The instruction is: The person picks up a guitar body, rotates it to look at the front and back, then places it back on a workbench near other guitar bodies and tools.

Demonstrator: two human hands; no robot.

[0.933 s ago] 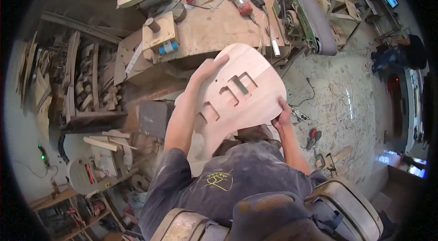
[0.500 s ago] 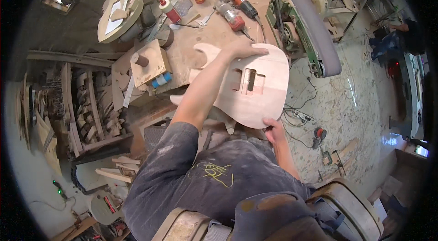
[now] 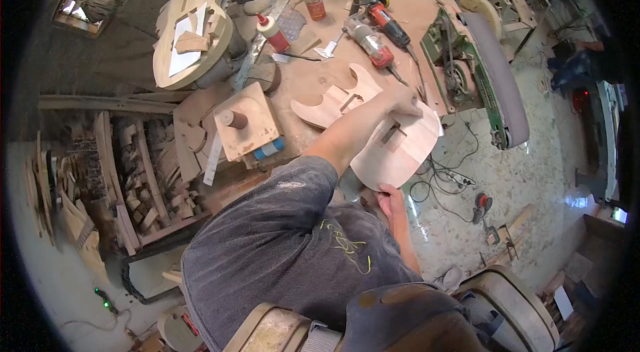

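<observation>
An unfinished wooden electric guitar body [image 3: 373,162], pale with cut-out pockets, is held over the bench's near right edge. Its two horns point to the far left, above the bench top. My left arm crosses over the body, and my left hand [image 3: 404,101] is closed on its far right edge, thumb side on the top face. At the near rounded edge, my right hand [image 3: 391,201] grips the rim with the thumb by the edge; its other fingers are partly hidden. My left forearm covers the middle of the body.
A belt sander [image 3: 497,79] stands right of the bench. Behind the body lie a red and grey power tool [image 3: 371,45], an angle polisher [image 3: 389,24] and glue bottles [image 3: 272,33]. A wooden block with a peg [image 3: 245,124] sits left. Cables [image 3: 437,182] trail on the floor; a person is far right.
The guitar body has turned clockwise, its horns swinging from the left toward the far left. Both hands stay on its edge. The view has shifted, so bench items appear farther right.
</observation>
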